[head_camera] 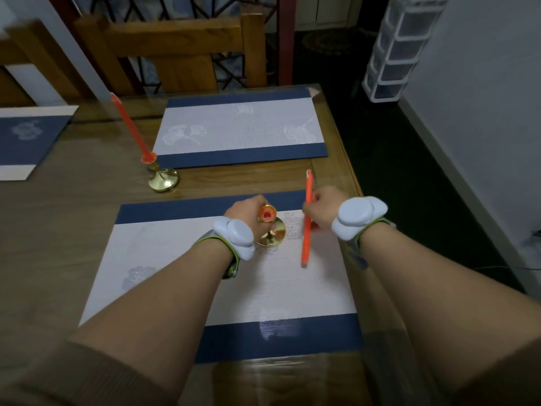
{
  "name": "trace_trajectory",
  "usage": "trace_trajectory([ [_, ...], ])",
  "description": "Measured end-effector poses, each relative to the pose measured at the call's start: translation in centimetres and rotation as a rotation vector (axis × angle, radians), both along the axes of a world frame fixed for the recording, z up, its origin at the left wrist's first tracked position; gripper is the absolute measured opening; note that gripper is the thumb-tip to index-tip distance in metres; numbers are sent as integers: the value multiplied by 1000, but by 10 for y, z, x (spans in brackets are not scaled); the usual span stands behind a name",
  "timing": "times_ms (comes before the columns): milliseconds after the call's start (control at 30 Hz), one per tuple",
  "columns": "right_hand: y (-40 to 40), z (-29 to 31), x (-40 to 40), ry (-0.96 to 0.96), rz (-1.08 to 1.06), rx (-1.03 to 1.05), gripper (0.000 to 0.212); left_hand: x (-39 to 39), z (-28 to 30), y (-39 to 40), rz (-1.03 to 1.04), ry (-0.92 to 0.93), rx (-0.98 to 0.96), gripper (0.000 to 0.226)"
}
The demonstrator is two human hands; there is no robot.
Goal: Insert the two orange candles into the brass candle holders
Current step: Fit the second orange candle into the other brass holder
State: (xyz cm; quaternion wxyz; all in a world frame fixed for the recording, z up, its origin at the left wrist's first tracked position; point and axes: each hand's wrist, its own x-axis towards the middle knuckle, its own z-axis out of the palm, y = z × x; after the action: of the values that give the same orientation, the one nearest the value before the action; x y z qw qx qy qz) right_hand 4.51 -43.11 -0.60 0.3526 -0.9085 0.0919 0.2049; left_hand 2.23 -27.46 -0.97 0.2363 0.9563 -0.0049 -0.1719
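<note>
One orange candle (131, 128) stands tilted in a brass holder (163, 178) on the wooden table, left of the far placemat. A second brass holder (271, 230), its cup showing orange inside, sits on the near placemat (181, 259). My left hand (244, 213) grips this holder by its stem. My right hand (320, 210) holds the second orange candle (307, 221) near its upper half, roughly upright, just right of the holder. The candle's lower end hangs over the placemat, apart from the holder.
A far placemat (240, 133) lies behind, and a third placemat (26, 139) lies at the left. Wooden chairs (175, 45) stand past the table's far edge. The table's right edge (345, 171) drops to a dark floor; a white drawer unit (401, 48) stands by the wall.
</note>
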Motion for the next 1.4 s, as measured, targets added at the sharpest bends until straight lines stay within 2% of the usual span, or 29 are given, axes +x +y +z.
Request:
trace_trajectory([
  [133, 4, 25, 9, -176, -110, 291, 19, -2, 0, 0, 14, 9, 3, 33],
  [200, 12, 37, 11, -248, -132, 418, 12, -3, 0, 2, 19, 17, -6, 32],
  [300, 22, 45, 10, -330, -120, 499, 8, -3, 0, 3, 21, 26, -13, 31],
  [567, 32, 39, 3, -387, -20, 386, 7, -3, -4, 5, 32, 34, -44, 31],
  [967, 35, 35, -5, -403, 9, 333, 4, -2, -7, 6, 25, 22, -59, 29],
  [1100, 36, 37, -8, -405, 24, 297, 13, -2, -7, 6, 22, 30, -65, 32],
  [1200, 37, 39, -10, -426, 72, 255, 9, -2, -7, 6, 28, 27, -65, 33],
  [1300, 38, 43, -14, -441, 114, 223, 26, -2, -6, 5, 27, 25, -56, 34],
  [1400, 39, 44, -16, -453, 140, 208, 28, -3, -5, 4, 31, 26, -55, 35],
])
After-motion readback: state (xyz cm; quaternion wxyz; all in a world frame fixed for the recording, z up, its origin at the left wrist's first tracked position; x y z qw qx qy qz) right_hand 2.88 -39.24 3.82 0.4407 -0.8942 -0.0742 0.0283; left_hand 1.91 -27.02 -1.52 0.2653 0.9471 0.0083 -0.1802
